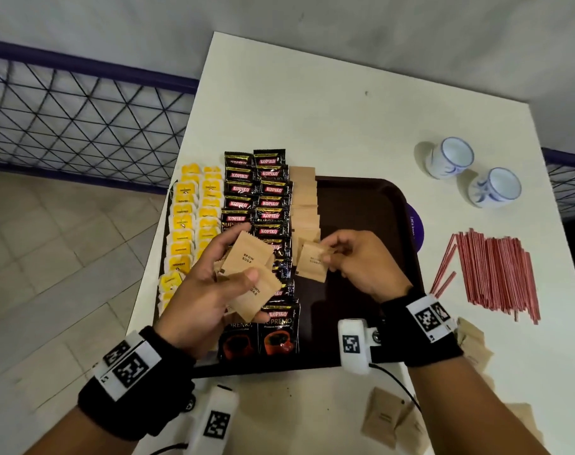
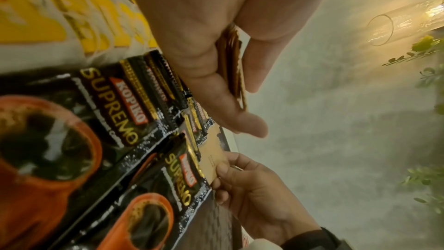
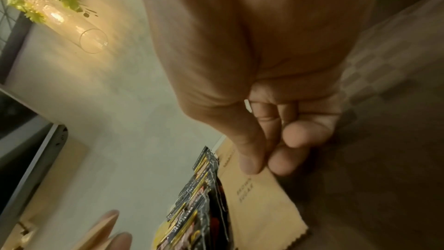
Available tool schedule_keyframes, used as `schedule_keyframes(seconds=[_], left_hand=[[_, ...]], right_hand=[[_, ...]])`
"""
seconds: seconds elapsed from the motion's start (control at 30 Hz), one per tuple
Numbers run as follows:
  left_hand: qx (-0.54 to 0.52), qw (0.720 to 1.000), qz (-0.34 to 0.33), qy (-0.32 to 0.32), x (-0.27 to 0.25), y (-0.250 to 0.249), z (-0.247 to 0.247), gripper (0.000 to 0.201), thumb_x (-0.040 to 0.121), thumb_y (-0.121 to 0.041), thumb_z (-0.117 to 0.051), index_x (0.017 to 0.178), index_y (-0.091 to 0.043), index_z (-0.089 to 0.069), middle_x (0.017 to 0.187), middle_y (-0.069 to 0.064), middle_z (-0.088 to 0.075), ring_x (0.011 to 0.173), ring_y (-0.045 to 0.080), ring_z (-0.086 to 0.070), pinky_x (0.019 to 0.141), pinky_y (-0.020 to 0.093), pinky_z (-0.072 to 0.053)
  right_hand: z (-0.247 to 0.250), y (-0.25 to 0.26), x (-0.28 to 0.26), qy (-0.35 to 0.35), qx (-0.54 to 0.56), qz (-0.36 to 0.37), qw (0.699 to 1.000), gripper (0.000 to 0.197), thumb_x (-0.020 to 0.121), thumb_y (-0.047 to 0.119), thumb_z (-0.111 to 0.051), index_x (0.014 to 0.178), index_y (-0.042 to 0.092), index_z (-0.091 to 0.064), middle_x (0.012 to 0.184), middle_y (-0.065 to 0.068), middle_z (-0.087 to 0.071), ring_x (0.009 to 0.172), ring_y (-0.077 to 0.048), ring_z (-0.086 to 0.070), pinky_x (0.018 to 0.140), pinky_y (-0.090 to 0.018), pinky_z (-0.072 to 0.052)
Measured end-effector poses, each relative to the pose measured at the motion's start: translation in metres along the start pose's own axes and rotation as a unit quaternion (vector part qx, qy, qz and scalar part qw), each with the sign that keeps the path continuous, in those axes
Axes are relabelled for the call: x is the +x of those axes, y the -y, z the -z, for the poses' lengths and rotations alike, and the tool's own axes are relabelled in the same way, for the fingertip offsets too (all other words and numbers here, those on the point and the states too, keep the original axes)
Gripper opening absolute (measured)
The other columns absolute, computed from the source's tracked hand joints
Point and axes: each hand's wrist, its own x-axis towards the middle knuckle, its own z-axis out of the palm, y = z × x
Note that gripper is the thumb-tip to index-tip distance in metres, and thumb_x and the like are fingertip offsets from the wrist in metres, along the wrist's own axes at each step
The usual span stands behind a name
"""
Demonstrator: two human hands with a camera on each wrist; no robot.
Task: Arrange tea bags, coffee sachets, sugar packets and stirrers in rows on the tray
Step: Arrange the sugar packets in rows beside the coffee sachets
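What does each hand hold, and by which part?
Left hand grips several sugar packets by their lower ends; right hand pinches one sugar packet at its upper right corner.

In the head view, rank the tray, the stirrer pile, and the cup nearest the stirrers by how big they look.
Largest to smallest as they appear:
1. tray
2. stirrer pile
3. cup
The cup lies farther from the camera, which shrinks it somewhat.

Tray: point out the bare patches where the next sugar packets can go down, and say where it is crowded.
Bare tray floor lies right of the brown sugar packets' row, out to the right rim, and below the right hand toward the near rim. The left half is crowded: tea bags, then Kopiko coffee sachets, overlapping.
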Motion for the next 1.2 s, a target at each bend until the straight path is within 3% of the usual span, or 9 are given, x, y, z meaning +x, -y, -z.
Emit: schedule_keyframes(seconds=[0.13, 0.3, 0.5, 0.67, 0.87, 0.97, 1.07, 1.13, 1.2], left_hand=[[0.003, 1.000, -0.004, 0.001, -0.003, 0.007, -0.002, 0.063, 0.083, -0.003, -0.065, 0.132, -0.043, -0.058, 0.118, 0.003, -0.069, 0.096, 0.036, -0.072, 0.060, 0.049, -0.060], [0.008, 1.000, 0.002, 0.005, -0.007, 0.011, -0.003, 0.062, 0.087, -0.002, -0.063, 0.132, -0.044, -0.057, 0.116, 0.007, -0.071, 0.093, 0.032, -0.073, 0.062, 0.049, -0.060], [-0.009, 1.000, 0.009, 0.002, -0.009, 0.011, -0.006, 0.063, 0.080, -0.007, -0.067, 0.130, -0.045, -0.059, 0.119, 0.009, -0.070, 0.093, 0.031, -0.074, 0.060, 0.046, -0.060], [-0.011, 1.000, 0.010, 0.005, -0.010, 0.011, -0.007, 0.064, 0.080, -0.007, -0.067, 0.131, -0.043, -0.058, 0.117, 0.006, -0.070, 0.091, 0.030, -0.074, 0.062, 0.049, -0.061], [-0.037, 0.999, 0.029, 0.008, -0.010, 0.010, -0.009, 0.061, 0.084, -0.003, -0.065, 0.130, -0.043, -0.060, 0.122, 0.007, -0.069, 0.097, 0.033, -0.071, 0.067, 0.050, -0.060], [-0.082, 0.996, 0.034, 0.017, -0.007, 0.009, -0.011, 0.062, 0.090, 0.009, -0.052, 0.130, -0.038, -0.062, 0.126, 0.008, -0.067, 0.099, 0.033, -0.070, 0.073, 0.059, -0.059], [-0.087, 0.996, 0.010, 0.012, -0.005, 0.009, -0.014, 0.063, 0.091, 0.012, -0.052, 0.130, -0.036, -0.060, 0.126, 0.007, -0.068, 0.100, 0.033, -0.071, 0.077, 0.062, -0.058], [-0.087, 0.996, -0.011, 0.001, -0.003, 0.011, -0.016, 0.063, 0.089, 0.011, -0.056, 0.131, -0.035, -0.059, 0.126, 0.006, -0.067, 0.103, 0.034, -0.070, 0.075, 0.058, -0.059], [-0.083, 0.996, -0.026, -0.011, -0.002, 0.012, -0.019, 0.061, 0.085, 0.006, -0.062, 0.131, -0.034, -0.057, 0.128, 0.006, -0.067, 0.106, 0.033, -0.069, 0.077, 0.055, -0.060]], right_hand=[[-0.004, 0.001, 0.008, -0.030, -0.048, 0.009, 0.998, 0.014, 0.082, 0.014, -0.078, 0.082, 0.022, -0.066, 0.075, -0.009, -0.070, 0.061, -0.012, -0.060, 0.061, -0.026, -0.047], [-0.010, 0.009, 0.009, -0.044, -0.078, 0.023, 0.996, 0.020, 0.083, 0.016, -0.078, 0.079, 0.029, -0.064, 0.068, 0.011, -0.061, 0.069, -0.010, -0.063, 0.066, -0.018, -0.044], [-0.016, 0.014, 0.007, -0.071, -0.101, 0.027, 0.992, 0.020, 0.085, 0.006, -0.071, 0.084, 0.025, -0.063, 0.071, 0.007, -0.061, 0.065, -0.004, -0.057, 0.055, -0.007, -0.040], [-0.021, 0.019, 0.008, -0.088, -0.107, 0.026, 0.990, 0.021, 0.085, 0.003, -0.068, 0.086, 0.023, -0.060, 0.071, 0.007, -0.061, 0.063, 0.001, -0.056, 0.055, -0.004, -0.040], [-0.020, 0.018, 0.007, -0.110, -0.115, 0.019, 0.987, 0.017, 0.085, 0.009, -0.069, 0.093, 0.021, -0.061, 0.080, 0.006, -0.061, 0.074, -0.006, -0.058, 0.057, -0.005, -0.038], [-0.016, 0.021, -0.003, -0.136, -0.085, 0.038, 0.986, 0.012, 0.087, 0.018, -0.072, 0.096, 0.021, -0.063, 0.090, 0.006, -0.062, 0.080, -0.001, -0.058, 0.062, -0.004, -0.041], [-0.015, 0.028, -0.018, -0.092, 0.038, 0.049, 0.994, 0.012, 0.085, 0.029, -0.077, 0.088, 0.022, -0.067, 0.085, 0.005, -0.069, 0.076, -0.008, -0.066, 0.065, -0.016, -0.048], [-0.016, 0.034, -0.031, -0.006, 0.138, 0.016, 0.990, 0.022, 0.082, 0.030, -0.081, 0.090, 0.014, -0.067, 0.082, -0.002, -0.072, 0.068, -0.015, -0.067, 0.054, -0.024, -0.049], [-0.018, 0.037, -0.039, 0.080, 0.198, -0.016, 0.977, 0.037, 0.073, 0.032, -0.083, 0.094, 0.009, -0.065, 0.080, -0.005, -0.073, 0.065, -0.019, -0.068, 0.048, -0.023, -0.047]])
